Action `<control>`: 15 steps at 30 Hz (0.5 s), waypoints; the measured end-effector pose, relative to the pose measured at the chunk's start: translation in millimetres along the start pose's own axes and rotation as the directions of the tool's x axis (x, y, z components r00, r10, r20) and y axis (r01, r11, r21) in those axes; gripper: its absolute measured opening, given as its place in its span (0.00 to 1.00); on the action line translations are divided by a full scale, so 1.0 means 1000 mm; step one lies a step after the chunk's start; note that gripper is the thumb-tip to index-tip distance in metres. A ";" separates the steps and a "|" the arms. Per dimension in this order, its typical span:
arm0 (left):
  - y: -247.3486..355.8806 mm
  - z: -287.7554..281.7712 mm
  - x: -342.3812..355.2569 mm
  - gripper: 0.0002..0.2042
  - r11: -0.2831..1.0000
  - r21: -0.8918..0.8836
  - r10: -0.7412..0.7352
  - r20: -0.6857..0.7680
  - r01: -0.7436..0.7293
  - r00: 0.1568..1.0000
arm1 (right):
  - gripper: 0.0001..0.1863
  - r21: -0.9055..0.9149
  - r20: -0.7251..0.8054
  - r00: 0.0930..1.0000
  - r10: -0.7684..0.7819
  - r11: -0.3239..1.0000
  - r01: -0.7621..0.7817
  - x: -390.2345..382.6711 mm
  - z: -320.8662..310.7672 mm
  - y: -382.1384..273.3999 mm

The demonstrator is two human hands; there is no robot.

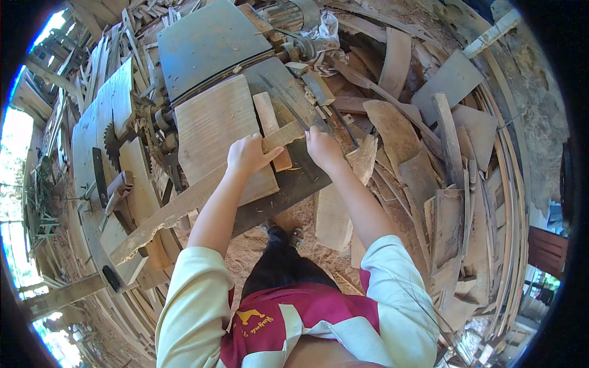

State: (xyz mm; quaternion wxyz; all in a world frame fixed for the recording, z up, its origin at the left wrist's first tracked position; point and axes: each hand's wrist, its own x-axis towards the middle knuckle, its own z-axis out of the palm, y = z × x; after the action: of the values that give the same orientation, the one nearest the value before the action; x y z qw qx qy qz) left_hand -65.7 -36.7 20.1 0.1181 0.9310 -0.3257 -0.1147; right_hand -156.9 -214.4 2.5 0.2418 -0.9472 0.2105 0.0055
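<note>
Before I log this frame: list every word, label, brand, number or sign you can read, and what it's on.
Maroon and cream shirt: yellow slanted script beside a yellow emblem; wording not copied here, and its end is cut off near the pale trim.
Long rough-edged board: no text visible.
Grey machine top: no text visible.
Motor: any marking is too small to read.

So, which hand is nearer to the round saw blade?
Left. The left hand grips the long board, right of the round saw blade; the right hand is farther right.
</note>
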 end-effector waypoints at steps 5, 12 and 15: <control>0.002 -0.002 0.000 0.32 1.000 0.009 0.002 -0.005 -0.002 1.000 | 0.16 -0.027 -0.024 1.000 -0.010 1.000 0.010 -0.004 0.004 -0.002; 0.002 0.001 0.000 0.31 0.999 0.033 0.026 -0.071 -0.023 0.997 | 0.15 -0.073 -0.022 0.999 0.023 0.997 -0.024 -0.011 0.005 0.000; 0.002 -0.001 0.000 0.31 0.998 0.056 0.025 -0.058 -0.022 0.998 | 0.15 -0.077 -0.015 1.000 0.015 0.997 -0.016 -0.035 0.000 0.011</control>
State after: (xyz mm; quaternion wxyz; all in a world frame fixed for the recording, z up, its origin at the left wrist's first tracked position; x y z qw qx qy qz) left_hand -66.6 -38.0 21.3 0.1033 0.9329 -0.3362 -0.0769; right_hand -193.7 -209.4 1.2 0.2036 -0.9541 0.2193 0.0085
